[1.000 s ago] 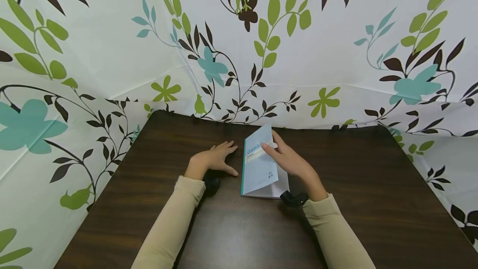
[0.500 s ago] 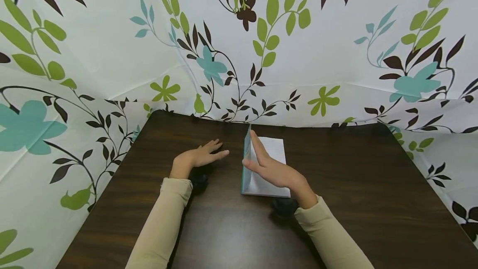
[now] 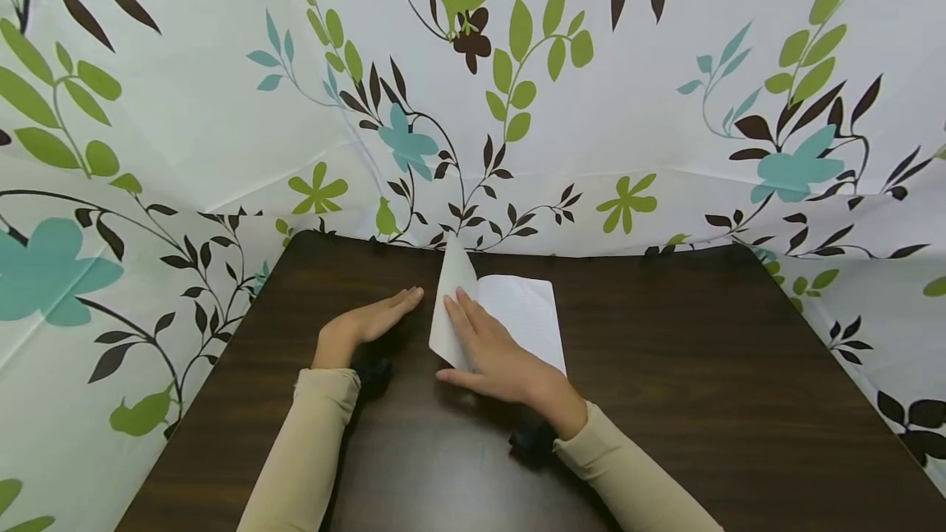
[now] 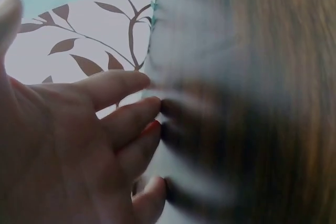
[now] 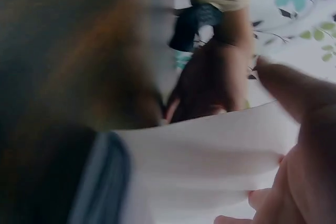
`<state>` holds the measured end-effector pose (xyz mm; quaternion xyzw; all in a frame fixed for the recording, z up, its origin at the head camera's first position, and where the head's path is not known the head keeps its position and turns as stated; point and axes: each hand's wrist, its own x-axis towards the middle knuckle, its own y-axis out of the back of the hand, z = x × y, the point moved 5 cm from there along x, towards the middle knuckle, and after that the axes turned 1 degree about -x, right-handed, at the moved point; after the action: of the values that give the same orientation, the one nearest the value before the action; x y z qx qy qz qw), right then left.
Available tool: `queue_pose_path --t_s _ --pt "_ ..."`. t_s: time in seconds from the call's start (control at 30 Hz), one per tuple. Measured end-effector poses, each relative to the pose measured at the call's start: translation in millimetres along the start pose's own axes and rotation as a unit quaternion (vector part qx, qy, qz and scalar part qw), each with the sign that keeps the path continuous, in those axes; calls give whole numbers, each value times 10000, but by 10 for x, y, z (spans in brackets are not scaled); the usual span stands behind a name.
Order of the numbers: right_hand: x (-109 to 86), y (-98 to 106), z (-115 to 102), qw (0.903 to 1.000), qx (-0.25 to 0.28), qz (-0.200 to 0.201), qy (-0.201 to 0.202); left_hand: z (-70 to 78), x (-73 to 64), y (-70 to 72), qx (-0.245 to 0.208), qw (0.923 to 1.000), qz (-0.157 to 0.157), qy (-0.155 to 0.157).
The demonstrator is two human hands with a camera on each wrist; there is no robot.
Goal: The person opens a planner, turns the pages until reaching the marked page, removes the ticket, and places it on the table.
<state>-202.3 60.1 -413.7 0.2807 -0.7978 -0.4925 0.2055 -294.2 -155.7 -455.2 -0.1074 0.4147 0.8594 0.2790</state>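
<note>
Notebook lying open under the right hand

The notebook is set near the middle of a dark wood-grain table, toward its far edge. A faintly ruled white page is shown on the right, while the front cover is tilted up on the left, its pale inner side turned to the head camera. That side is touched by the fingertips of the right hand, whose fingers are held nearly straight – nothing is gripped – with the thumb spread apart. The left hand is held just left of the cover, its fingers extended and no object grasped; whether the cover is touched cannot be told. Both forearms are covered by beige sleeves, and a dark device is worn at each wrist. Behind the table, a white cloth is hung – printed with green, teal and brown leaves, flowers and birds.
</note>
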Motion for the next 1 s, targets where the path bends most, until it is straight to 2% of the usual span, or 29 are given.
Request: queue_pose_path --t_s 0.1,0.37,0.6,0.83,1.0 --pt "13 -96 -43 9995 -304 14 99 -56 -4 22 -130 9999 45 -29" --pt "2 -312 -58 9962 -657 -533 -215 -265 -89 66 -455 9986 259 -59" --pt "-12 -425 -44 9916 -1014 -684 -428 -357 -160 73 -426 9967 209 -660" --pt "-25 -423 -24 9892 -1007 -918 -536 -394 -121 61 -169 9990 201 -374" --pt "-20 -406 -5 9897 -850 -1015 -537 -412 -99 53 -82 9987 228 -457"
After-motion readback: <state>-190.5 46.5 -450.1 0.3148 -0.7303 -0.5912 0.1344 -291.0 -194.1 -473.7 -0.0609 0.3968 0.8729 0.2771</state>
